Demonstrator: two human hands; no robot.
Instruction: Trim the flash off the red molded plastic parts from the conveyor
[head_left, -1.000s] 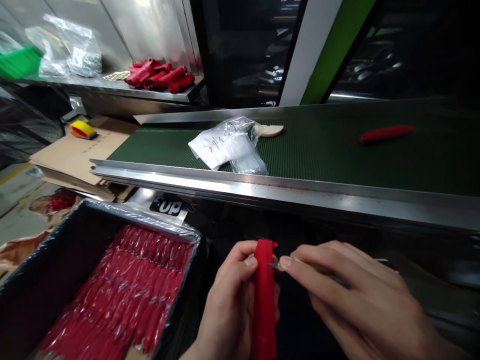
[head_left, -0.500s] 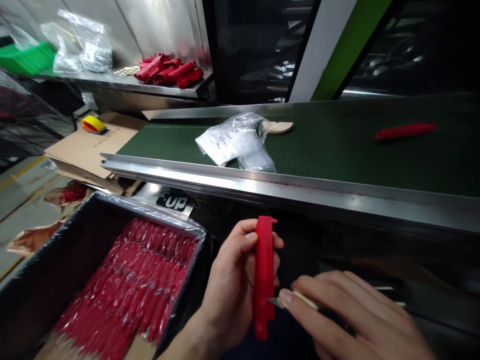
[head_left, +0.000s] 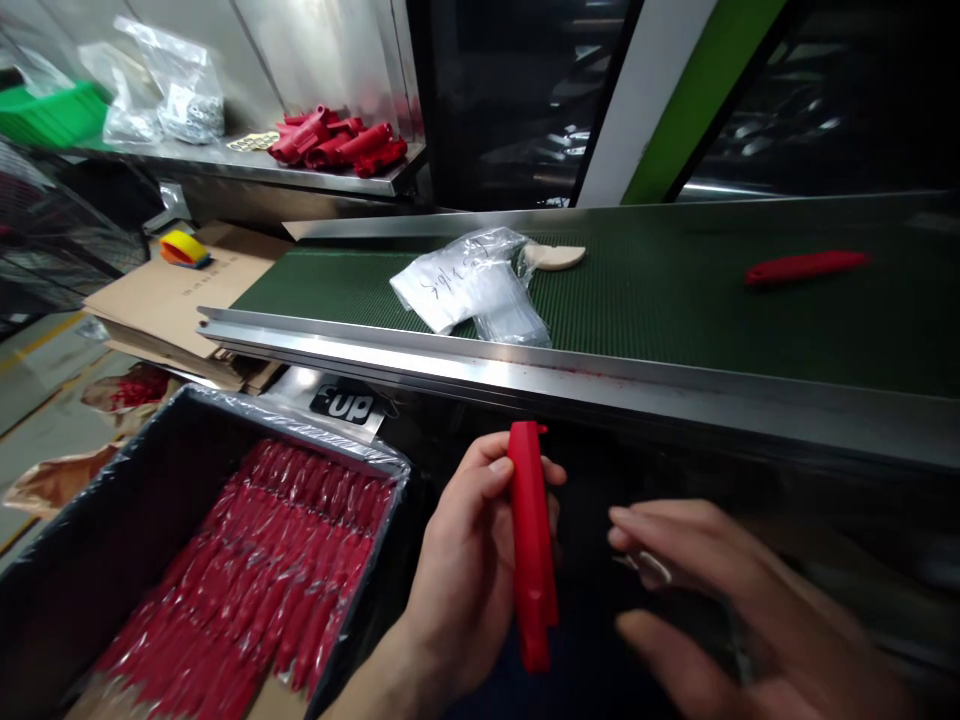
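Here, red part pinched in left hand; blurred knife in right hand, thumb spread from fingers

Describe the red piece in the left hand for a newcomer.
Start at the long green belt. Below its metal front rail, the left hand holds the red piece. Other red pieces lie in the box or on the belt; only this one is held.

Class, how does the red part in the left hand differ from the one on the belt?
The held part is gripped by the left hand; the belt part lies on the green belt. The held part runs up the picture; the belt part lies nearly crosswise. The held part looks brighter and larger, the belt part darker and smaller. Both are red, long and narrow.
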